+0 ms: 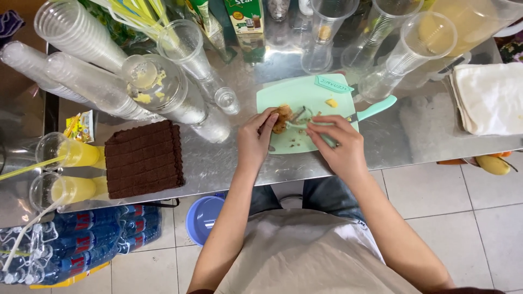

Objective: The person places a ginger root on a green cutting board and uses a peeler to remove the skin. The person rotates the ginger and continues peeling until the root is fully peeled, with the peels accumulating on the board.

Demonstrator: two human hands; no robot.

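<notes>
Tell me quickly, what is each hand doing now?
Left hand: closed on the brown food piece.
Right hand: closed on a mint-green tool on the cutting board.

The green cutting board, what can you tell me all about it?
The cutting board is pale mint green, looks like plastic, and lies flat on the shiny metal counter. Brown crumbs and a yellow scrap dot it. The left hand presses a brownish piece of food onto it, while the right hand works a mint-handled knife across it.

Both bare forearms reached forward and converged. The left hand curled with fingertips pressed down, while the right hand closed in a fist-like grip, knuckles up.
</notes>
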